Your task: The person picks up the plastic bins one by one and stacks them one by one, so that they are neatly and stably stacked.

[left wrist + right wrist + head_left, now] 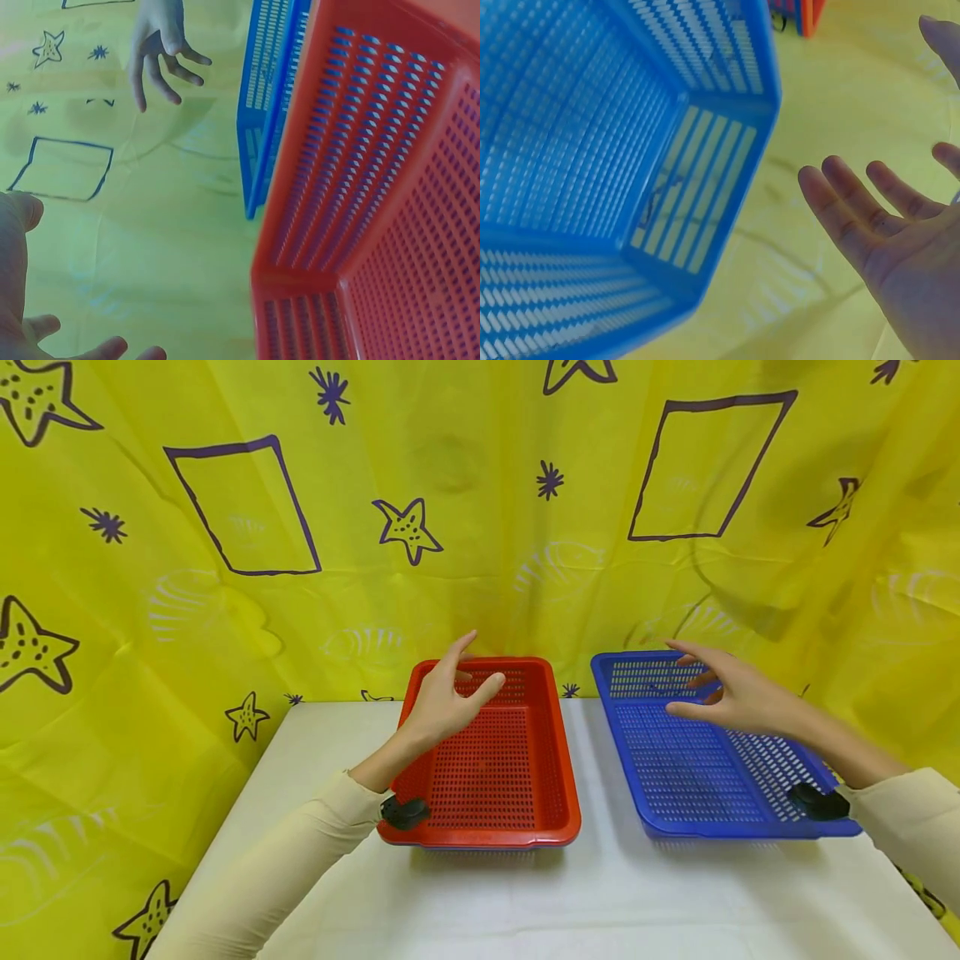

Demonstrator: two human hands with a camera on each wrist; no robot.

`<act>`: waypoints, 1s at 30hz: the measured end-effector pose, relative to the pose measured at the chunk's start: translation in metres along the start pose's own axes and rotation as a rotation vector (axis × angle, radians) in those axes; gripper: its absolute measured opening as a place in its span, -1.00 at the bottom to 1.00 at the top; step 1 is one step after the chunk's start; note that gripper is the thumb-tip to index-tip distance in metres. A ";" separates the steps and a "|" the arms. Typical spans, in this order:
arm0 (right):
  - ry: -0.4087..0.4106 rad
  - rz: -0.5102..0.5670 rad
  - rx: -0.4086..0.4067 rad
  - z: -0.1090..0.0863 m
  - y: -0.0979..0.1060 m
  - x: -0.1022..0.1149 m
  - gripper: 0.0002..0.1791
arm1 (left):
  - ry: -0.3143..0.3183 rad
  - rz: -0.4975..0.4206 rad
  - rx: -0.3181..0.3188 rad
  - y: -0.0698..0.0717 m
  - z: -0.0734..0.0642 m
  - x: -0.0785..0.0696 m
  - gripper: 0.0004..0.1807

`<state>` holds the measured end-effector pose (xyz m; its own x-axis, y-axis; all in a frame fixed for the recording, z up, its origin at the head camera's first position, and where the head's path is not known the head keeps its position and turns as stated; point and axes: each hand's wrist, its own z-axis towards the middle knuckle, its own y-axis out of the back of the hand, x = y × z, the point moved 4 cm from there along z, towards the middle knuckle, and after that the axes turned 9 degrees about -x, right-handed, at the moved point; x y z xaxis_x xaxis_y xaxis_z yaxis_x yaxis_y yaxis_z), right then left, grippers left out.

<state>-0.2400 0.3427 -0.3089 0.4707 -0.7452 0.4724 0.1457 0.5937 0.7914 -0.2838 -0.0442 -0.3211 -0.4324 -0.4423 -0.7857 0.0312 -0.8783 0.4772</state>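
A red plastic basket (480,837) with slotted walls stands on the white table, nothing lying in it. My left hand (447,693) hovers over its left side, thumb and fingers spread apart and holding nothing. To the right is a blue plastic basket (626,760), also with nothing inside. Over its far right part hangs my right hand (731,692), fingers loosely bent and apart, thumb toward the left. In the right wrist view the right hand (922,247) shows its palm and spread fingers beside the blue basket (739,187). The left wrist view shows the left hand's fingers (112,347) at lower left.
Both baskets rest on a white tabletop (480,902), with a narrow strip of it between them. Behind and at the sides hangs a yellow curtain (480,593) printed with starfish and frames. A dark wrist camera (405,812) sits at the left sleeve, another (819,802) at the right.
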 end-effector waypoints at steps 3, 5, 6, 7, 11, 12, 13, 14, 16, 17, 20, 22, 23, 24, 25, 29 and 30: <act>-0.034 -0.001 0.002 -0.008 0.009 -0.013 -0.02 | 0.005 -0.017 0.029 -0.015 0.002 -0.005 -0.16; -0.068 -0.007 0.004 -0.013 0.015 -0.022 -0.04 | 0.007 -0.032 0.047 -0.025 0.003 -0.008 -0.16; -0.084 -0.012 0.005 -0.015 0.018 -0.027 -0.04 | 0.010 -0.040 0.057 -0.030 0.004 -0.010 -0.16; -0.102 -0.019 0.006 -0.018 0.021 -0.031 -0.04 | 0.011 -0.050 0.067 -0.036 0.004 -0.012 -0.16; -0.188 -0.027 0.023 -0.026 0.032 -0.048 -0.04 | 0.029 -0.078 0.103 -0.059 0.007 -0.021 -0.14; -0.207 -0.025 0.031 -0.027 0.035 -0.052 -0.04 | 0.034 -0.085 0.110 -0.064 0.007 -0.023 -0.14; -0.227 -0.030 0.035 -0.029 0.038 -0.056 -0.04 | 0.040 -0.097 0.116 -0.070 0.008 -0.024 -0.14; -0.244 -0.033 0.039 -0.031 0.040 -0.060 -0.04 | 0.045 -0.106 0.122 -0.075 0.009 -0.026 -0.13; -0.273 -0.047 0.049 -0.034 0.043 -0.066 -0.04 | 0.058 -0.117 0.122 -0.085 0.011 -0.029 -0.13; -0.284 -0.047 0.057 -0.034 0.045 -0.069 -0.04 | 0.067 -0.119 0.119 -0.090 0.012 -0.030 -0.13; -0.317 -0.050 0.073 -0.035 0.047 -0.078 -0.05 | 0.094 -0.119 0.107 -0.103 0.014 -0.032 -0.13; -0.346 -0.043 0.081 -0.036 0.049 -0.084 -0.05 | 0.113 -0.112 0.095 -0.112 0.015 -0.033 -0.12; -0.358 -0.041 0.080 -0.037 0.049 -0.087 -0.05 | 0.121 -0.110 0.090 -0.116 0.016 -0.034 -0.12; -0.368 -0.039 0.080 -0.038 0.050 -0.089 -0.05 | 0.129 -0.109 0.085 -0.121 0.016 -0.034 -0.12; -0.378 -0.035 0.079 -0.039 0.051 -0.092 -0.04 | 0.138 -0.110 0.082 -0.125 0.016 -0.035 -0.11; -0.399 -0.031 0.077 -0.045 0.052 -0.103 -0.04 | 0.188 -0.109 0.081 -0.144 0.016 -0.037 -0.11; -0.403 -0.033 0.079 -0.047 0.053 -0.105 -0.04 | 0.205 -0.112 0.084 -0.149 0.016 -0.038 -0.10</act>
<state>-0.2412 0.4669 -0.3352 0.0861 -0.8320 0.5480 0.0800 0.5540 0.8286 -0.2865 0.1059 -0.3563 -0.2369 -0.3779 -0.8950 -0.0851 -0.9096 0.4066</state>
